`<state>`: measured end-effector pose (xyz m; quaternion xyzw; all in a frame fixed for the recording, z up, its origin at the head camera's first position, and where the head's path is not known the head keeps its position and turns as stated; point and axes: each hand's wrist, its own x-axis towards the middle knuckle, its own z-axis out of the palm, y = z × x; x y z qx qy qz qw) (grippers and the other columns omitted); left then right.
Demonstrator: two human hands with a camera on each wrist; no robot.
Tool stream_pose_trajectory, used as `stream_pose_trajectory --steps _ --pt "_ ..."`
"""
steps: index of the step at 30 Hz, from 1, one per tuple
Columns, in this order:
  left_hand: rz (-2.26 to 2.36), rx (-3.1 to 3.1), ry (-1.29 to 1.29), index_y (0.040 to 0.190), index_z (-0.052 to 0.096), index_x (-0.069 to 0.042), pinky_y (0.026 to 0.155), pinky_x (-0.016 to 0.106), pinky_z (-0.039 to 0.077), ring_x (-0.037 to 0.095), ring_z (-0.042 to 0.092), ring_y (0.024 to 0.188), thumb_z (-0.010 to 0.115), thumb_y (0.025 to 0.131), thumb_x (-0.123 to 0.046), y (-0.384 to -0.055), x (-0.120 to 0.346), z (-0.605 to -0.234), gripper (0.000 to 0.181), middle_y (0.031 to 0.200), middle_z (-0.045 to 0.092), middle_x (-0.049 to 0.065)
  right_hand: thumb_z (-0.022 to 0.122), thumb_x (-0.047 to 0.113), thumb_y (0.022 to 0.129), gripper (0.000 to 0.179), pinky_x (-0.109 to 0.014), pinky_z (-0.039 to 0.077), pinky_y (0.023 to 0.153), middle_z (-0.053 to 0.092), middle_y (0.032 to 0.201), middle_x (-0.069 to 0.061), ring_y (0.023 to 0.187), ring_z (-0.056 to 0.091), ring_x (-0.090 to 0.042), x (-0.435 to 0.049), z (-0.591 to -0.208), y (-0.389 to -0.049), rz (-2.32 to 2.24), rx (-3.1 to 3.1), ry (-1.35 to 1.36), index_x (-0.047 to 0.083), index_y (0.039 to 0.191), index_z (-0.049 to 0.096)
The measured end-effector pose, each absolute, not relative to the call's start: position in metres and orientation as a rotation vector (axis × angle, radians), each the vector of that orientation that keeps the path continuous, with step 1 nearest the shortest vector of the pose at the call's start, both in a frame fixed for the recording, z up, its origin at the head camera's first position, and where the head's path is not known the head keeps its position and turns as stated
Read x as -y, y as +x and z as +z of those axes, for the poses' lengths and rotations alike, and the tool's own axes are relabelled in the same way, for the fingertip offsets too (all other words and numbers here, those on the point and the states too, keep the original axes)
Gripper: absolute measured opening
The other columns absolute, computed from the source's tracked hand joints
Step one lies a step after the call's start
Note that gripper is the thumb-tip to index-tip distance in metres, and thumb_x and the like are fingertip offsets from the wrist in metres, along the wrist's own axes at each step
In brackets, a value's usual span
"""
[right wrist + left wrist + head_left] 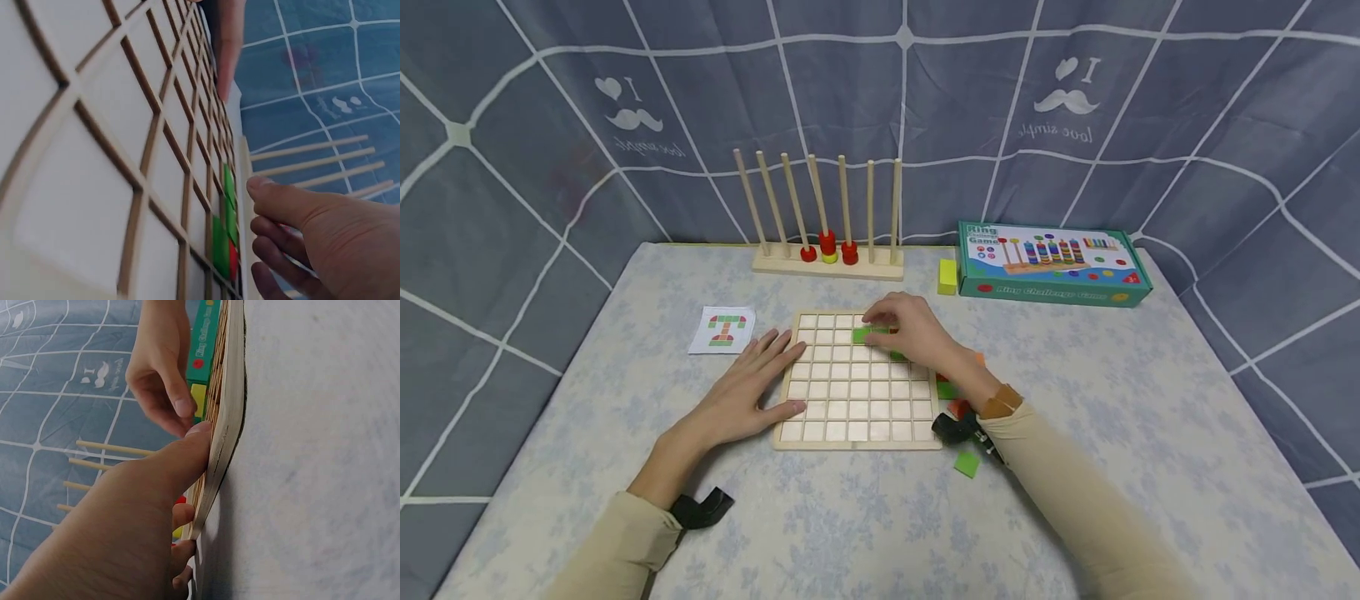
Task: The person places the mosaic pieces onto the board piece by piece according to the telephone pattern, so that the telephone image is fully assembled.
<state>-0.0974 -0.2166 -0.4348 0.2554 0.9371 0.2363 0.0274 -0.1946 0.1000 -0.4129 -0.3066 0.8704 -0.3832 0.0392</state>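
Head view evenly lit, shadows soft; wrist views dimmer, hazy.

Left hand point(748, 392) rests at the left rim of the board point(859, 410), fingers spread, tips of some over the rim; thumb set apart lower down, its tip over the same rim. Left forearm point(617, 533) comes in from the near left of the board, sleeve ending short of the wrist. Right hand point(917, 333) is over the board's far right part, thumb and fingers pointing left, fingers bent, gap between thumb and forefinger. Right forearm point(1067, 492) slants in from the board's near right, sleeved.
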Motion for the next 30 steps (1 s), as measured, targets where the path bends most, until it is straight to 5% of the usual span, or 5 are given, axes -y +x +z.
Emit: stream_pose_trajectory --steps 18,30 --pt "0.749 -2.89 0.808 0.167 0.034 -0.018 0.133 0.057 0.009 0.039 0.011 0.164 0.074 0.095 -0.048 -0.098 0.216 -0.435 0.088 0.176 0.022 0.013 0.081 0.011 0.094 0.022 -0.045 0.06 0.098 0.076 0.112 -0.003 0.104 0.07 -0.02 -0.2 -0.402 -0.183 -1.072 -2.639 -0.773 0.01 0.116 0.08" --pt "0.75 -2.9 0.818 0.167 0.034 -0.018 0.133 0.059 0.01 0.04 0.012 0.164 0.073 0.096 -0.048 -0.097 0.217 -0.435 0.087 0.175 0.023 0.014 0.081 0.007 0.093 0.028 -0.043 0.055 0.091 0.073 0.12 -0.002 0.107 0.063 -0.021 -0.216 -0.409 -0.181 -0.961 -2.563 -0.921 0.014 0.119 0.08"
